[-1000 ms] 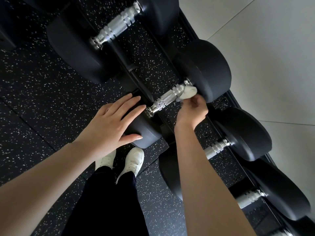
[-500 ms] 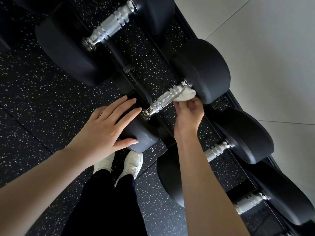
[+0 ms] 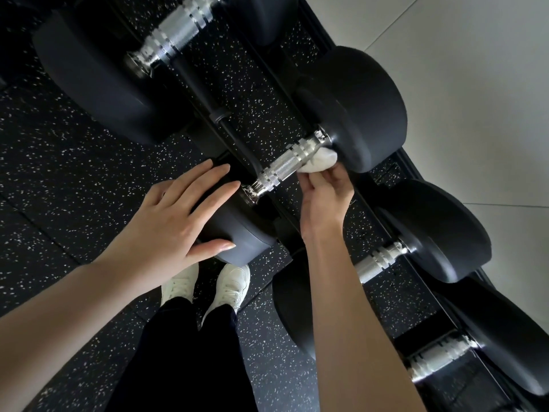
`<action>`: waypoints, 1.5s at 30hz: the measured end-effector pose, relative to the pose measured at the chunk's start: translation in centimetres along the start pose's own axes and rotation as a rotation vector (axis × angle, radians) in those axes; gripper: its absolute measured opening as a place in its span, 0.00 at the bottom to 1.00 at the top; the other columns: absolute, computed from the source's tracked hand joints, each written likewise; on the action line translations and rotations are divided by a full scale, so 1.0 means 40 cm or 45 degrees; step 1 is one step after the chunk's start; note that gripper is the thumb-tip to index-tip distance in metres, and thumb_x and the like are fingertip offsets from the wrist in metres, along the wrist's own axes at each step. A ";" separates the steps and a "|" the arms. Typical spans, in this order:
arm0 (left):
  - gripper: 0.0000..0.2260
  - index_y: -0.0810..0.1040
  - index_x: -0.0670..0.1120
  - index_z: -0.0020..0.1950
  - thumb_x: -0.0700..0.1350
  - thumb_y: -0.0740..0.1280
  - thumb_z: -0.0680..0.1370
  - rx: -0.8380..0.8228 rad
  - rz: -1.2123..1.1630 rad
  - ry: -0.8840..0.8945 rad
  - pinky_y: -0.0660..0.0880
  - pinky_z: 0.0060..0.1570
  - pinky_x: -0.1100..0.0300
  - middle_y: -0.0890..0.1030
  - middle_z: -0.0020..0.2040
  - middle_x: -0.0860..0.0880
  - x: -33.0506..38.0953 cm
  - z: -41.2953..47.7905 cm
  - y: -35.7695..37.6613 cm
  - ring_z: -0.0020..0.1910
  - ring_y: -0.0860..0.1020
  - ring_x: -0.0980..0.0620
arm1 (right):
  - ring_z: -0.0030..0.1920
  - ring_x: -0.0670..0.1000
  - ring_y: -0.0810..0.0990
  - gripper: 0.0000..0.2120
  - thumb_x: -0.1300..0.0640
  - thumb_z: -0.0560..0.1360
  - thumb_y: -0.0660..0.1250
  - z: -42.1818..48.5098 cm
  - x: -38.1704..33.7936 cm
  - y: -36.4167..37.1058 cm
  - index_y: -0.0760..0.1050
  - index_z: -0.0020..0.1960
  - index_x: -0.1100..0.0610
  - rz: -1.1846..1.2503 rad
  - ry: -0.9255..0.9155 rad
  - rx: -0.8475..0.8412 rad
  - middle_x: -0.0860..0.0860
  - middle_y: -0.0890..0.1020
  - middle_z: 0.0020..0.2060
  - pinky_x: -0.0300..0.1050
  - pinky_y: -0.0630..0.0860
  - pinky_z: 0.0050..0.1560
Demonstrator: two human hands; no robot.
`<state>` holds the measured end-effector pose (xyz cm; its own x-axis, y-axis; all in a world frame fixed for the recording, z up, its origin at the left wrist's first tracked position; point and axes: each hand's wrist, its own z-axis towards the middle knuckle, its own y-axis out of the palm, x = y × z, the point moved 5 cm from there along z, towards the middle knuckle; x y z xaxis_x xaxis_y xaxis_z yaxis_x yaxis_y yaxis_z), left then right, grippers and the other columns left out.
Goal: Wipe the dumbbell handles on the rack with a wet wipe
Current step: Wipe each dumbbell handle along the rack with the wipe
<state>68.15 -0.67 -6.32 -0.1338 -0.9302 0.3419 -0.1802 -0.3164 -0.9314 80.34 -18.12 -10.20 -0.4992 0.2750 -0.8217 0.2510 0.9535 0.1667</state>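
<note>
1. Head view, the count: we see four dumbbells lying across the rack, in a row that runs from top left to bottom right. Each has black round heads and one knurled chrome handle, so four handles show.
2. We also count two hands, one wipe, two white shoes and one pair of dark trousers.
3. The wipe is white and bunched. It sits at the far end of the second handle, touching its underside, just beside the far head.
4. The right hand pinches the wipe between thumb and curled fingertips and holds it against that handle.
5. The left hand lies flat on the near head of the same dumbbell. Its fingers are straight and a little spread, the thumb runs along the head's side, and it grasps nothing.
6. The first handle lies at the top of the view. The third handle and fourth handle lie to the right of the right forearm, and neither hand touches them.
7. The floor is black with white specks, and both shoes stand on it below the near head. Pale tiles fill the right side beyond the rack.
8. Writing: we can read no brand, label or number on the heads, the handles or the wipe.
</note>
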 end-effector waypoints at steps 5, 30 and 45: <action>0.32 0.62 0.44 0.75 0.62 0.54 0.77 -0.023 -0.013 -0.011 0.67 0.61 0.46 0.61 0.76 0.45 0.002 -0.001 0.000 0.75 0.59 0.46 | 0.52 0.57 0.80 0.09 0.70 0.78 0.56 -0.022 0.005 -0.010 0.74 0.45 0.64 0.211 0.076 -0.074 0.57 0.81 0.44 0.54 0.75 0.60; 0.32 0.62 0.44 0.75 0.62 0.54 0.77 -0.019 -0.028 -0.021 0.65 0.62 0.47 0.61 0.76 0.45 0.001 -0.001 -0.002 0.75 0.58 0.47 | 0.42 0.48 0.77 0.06 0.69 0.76 0.61 0.020 0.012 0.016 0.72 0.47 0.59 0.424 0.189 -0.031 0.53 0.78 0.42 0.42 0.75 0.51; 0.32 0.61 0.44 0.75 0.62 0.54 0.77 -0.004 -0.043 -0.018 0.65 0.62 0.46 0.61 0.76 0.45 0.001 -0.003 -0.001 0.75 0.57 0.47 | 0.38 0.48 0.81 0.13 0.78 0.74 0.56 -0.020 0.082 0.000 0.70 0.46 0.62 0.098 0.241 -0.353 0.52 0.82 0.36 0.39 0.79 0.43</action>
<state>68.02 -0.68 -6.27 -0.1137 -0.9216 0.3710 -0.1872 -0.3469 -0.9190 78.04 -17.12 -12.45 -0.6389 0.3404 -0.6898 0.0719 0.9193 0.3870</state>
